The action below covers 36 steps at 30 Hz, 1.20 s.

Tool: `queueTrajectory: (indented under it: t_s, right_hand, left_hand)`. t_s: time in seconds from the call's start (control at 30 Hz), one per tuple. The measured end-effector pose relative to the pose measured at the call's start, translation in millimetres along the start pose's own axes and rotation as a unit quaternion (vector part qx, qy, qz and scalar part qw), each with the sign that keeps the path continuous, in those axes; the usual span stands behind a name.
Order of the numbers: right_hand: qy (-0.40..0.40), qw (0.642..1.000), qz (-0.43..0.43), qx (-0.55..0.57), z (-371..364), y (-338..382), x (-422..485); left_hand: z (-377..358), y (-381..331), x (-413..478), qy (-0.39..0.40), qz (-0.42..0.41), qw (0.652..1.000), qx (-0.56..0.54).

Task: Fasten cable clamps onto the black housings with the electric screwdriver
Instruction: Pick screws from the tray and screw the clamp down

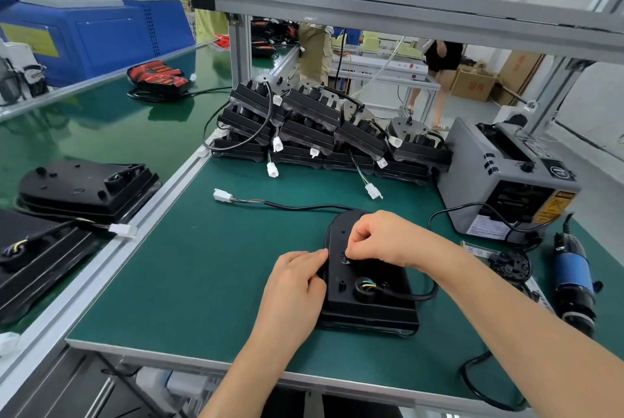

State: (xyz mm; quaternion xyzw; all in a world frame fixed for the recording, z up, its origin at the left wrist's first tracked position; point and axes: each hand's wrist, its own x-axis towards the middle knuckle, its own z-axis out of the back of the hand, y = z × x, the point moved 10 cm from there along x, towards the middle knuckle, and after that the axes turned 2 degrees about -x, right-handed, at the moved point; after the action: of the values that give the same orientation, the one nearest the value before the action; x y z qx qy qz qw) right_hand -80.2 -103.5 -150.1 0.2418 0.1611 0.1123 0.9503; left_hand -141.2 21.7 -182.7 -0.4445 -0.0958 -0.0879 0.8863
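Risk: the small part, probably a cable clamp, may slip off its hole if it is let go while fetching the electric screwdriver, which lies untouched at the desk's right edge.
Housing: flat near the desk's front edge, right of centre.
Right hand: fingers curled tight, pinching the part.
Left hand: fingers curled, gripping the housing's left rim.
Part vs fingers: just beneath the right fingertips, touching them, on the housing's top face.

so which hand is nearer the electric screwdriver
Right. The right hand is over the housing, left of the electric screwdriver; the left hand is farther left.
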Motion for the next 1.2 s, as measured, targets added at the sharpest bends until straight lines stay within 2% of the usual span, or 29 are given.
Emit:
queueTrajectory:
  t_s: [0.73, 0.9, 1.2]
  right_hand:
    - [-0.029, 0.998, 0.015, -0.058, -0.4, 7.3, -1.8]
    - [-0.026, 0.997, 0.023, -0.067, -1.3, 8.0, -0.9]
    - [-0.026, 0.998, 0.035, -0.038, -0.5, 0.8, 1.9]
  left_hand:
    - [-2.3, -6.7, -8.2, 0.009, -0.026, 0.999, 0.042]
    - [0.0, -19.6, -18.6, 0.012, -0.075, 0.991, 0.109]
    - [-1.2, -28.1, -17.8, 0.042, -0.100, 0.981, 0.159]
